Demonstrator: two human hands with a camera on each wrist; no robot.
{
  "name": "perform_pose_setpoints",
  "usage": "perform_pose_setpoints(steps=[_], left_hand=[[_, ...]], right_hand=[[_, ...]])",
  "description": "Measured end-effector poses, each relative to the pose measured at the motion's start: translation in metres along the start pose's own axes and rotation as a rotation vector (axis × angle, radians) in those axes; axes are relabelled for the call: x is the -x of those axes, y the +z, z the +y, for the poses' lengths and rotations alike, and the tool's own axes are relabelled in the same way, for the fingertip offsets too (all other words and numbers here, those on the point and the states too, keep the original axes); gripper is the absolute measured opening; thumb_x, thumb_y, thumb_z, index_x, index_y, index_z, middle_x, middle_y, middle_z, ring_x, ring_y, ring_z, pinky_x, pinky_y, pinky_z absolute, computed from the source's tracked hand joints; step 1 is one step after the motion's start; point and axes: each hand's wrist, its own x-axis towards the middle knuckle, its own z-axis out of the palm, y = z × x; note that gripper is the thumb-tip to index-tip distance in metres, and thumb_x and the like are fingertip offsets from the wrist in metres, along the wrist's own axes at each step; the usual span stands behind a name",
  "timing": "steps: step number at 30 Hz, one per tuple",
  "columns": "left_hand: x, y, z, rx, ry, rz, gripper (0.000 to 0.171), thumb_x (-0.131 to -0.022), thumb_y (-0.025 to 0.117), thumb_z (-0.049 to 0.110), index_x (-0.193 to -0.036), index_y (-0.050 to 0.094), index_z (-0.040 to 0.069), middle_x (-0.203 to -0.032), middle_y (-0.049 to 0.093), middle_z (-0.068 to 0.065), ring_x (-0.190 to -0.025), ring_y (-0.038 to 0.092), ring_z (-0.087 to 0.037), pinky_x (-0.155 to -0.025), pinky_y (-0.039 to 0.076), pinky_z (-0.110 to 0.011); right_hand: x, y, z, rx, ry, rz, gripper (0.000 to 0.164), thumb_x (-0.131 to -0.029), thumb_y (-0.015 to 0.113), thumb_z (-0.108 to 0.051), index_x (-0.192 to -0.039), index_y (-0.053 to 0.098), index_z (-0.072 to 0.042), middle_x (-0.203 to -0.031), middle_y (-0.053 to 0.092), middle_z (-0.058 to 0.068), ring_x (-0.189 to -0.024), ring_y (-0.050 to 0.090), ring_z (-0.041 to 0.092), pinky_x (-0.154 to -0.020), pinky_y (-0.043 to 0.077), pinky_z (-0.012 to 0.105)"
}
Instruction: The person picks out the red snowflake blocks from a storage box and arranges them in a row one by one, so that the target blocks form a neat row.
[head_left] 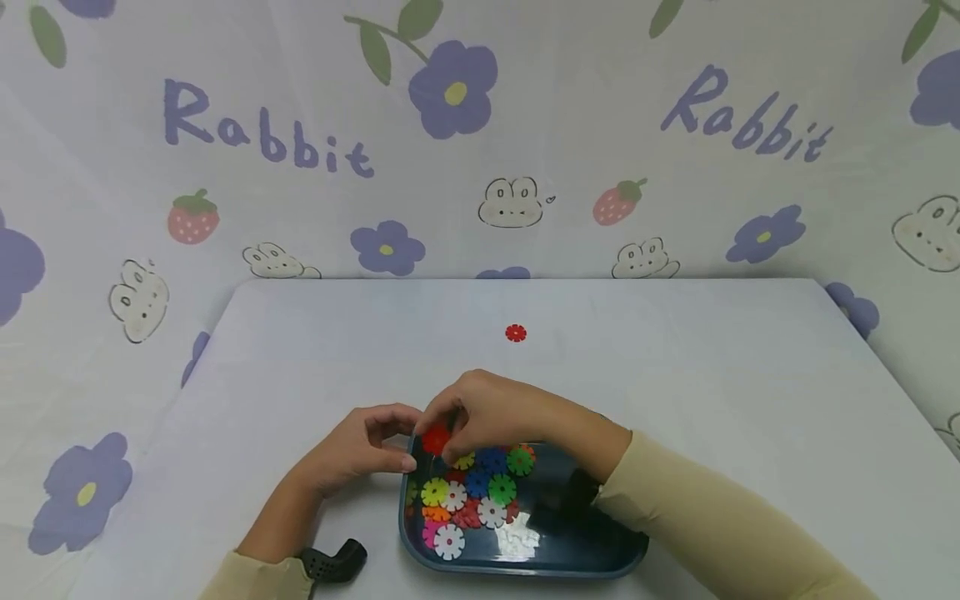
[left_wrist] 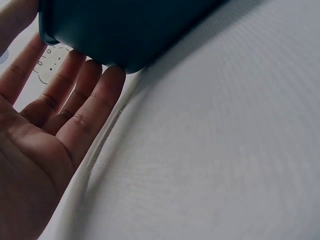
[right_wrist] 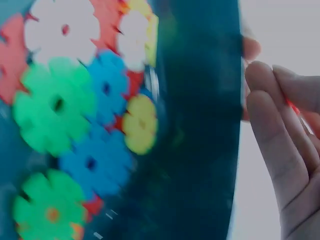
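A dark teal tray [head_left: 525, 567] holds many flower-shaped plastic discs with notched edges, among them a white disc [head_left: 449, 542], a green disc [head_left: 502, 489] and a yellow disc [right_wrist: 140, 124]. My left hand [head_left: 360, 446] holds the tray's far left corner, thumb at the left rim; the left wrist view shows its fingertips against the outer wall. Over that same corner, my right hand [head_left: 487, 412] pinches a red disc [head_left: 435, 439] between thumb and fingers. Only a sliver of red shows between its fingertips in the right wrist view.
A single red disc [head_left: 515, 333] lies on the white table [head_left: 360, 333] beyond the tray. At the left wrist sits a black camera mount [head_left: 337, 562]. Behind the table hangs a printed cloth [head_left: 300, 75] with flowers and rabbits.
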Motion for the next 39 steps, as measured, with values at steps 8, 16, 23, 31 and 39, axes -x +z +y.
perform_pose_setpoints(steps=[8, 16, 23, 31, 39], left_hand=[[0.001, 0.000, 0.001, 0.005, -0.023, 0.033, 0.044, -0.084, 0.075, 0.008, -0.126, 0.062, 0.006, -0.129, 0.063, -0.010, -0.121, 0.057, -0.029, -0.096, 0.052, -0.032], [0.000, 0.002, 0.002, 0.000, -0.039, 0.046, 0.042, -0.084, 0.075, 0.007, -0.125, 0.064, 0.008, -0.130, 0.062, -0.011, -0.119, 0.058, -0.029, -0.094, 0.053, -0.032], [0.001, 0.003, 0.002, 0.004, -0.031, 0.049, 0.043, -0.083, 0.075, 0.006, -0.124, 0.064, 0.008, -0.129, 0.062, -0.011, -0.118, 0.059, -0.029, -0.093, 0.054, -0.033], [0.000, 0.002, -0.002, -0.003, -0.021, 0.046, 0.042, -0.084, 0.075, 0.006, -0.125, 0.064, 0.009, -0.129, 0.062, -0.011, -0.119, 0.058, -0.030, -0.094, 0.053, -0.033], [0.001, 0.002, -0.002, 0.005, -0.017, 0.043, 0.042, -0.083, 0.075, 0.005, -0.124, 0.064, 0.008, -0.129, 0.062, -0.012, -0.118, 0.059, -0.030, -0.094, 0.053, -0.034]], right_hand=[[0.002, -0.038, -0.007, 0.053, 0.017, 0.042, 0.039, -0.082, 0.080, -0.017, -0.120, 0.071, -0.015, -0.105, 0.073, -0.003, -0.083, 0.070, 0.005, -0.076, 0.057, 0.022], [0.008, -0.094, 0.001, -0.062, 0.069, 0.271, 0.041, -0.080, 0.083, -0.019, -0.118, 0.071, -0.013, -0.098, 0.073, 0.001, -0.086, 0.072, 0.014, -0.077, 0.059, 0.033], [0.014, -0.123, 0.034, -0.154, 0.140, 0.476, 0.043, -0.078, 0.084, -0.023, -0.118, 0.071, -0.014, -0.099, 0.073, 0.007, -0.088, 0.071, 0.024, -0.080, 0.059, 0.035], [0.019, -0.130, 0.106, -0.115, 0.351, 0.564, 0.040, -0.084, 0.079, -0.027, -0.121, 0.069, -0.016, -0.114, 0.071, 0.005, -0.109, 0.063, 0.022, -0.096, 0.052, 0.042], [0.026, -0.116, 0.166, -0.052, 0.533, 0.471, 0.041, -0.085, 0.076, -0.029, -0.123, 0.068, -0.015, -0.124, 0.064, 0.009, -0.115, 0.054, 0.026, -0.099, 0.048, 0.044]])
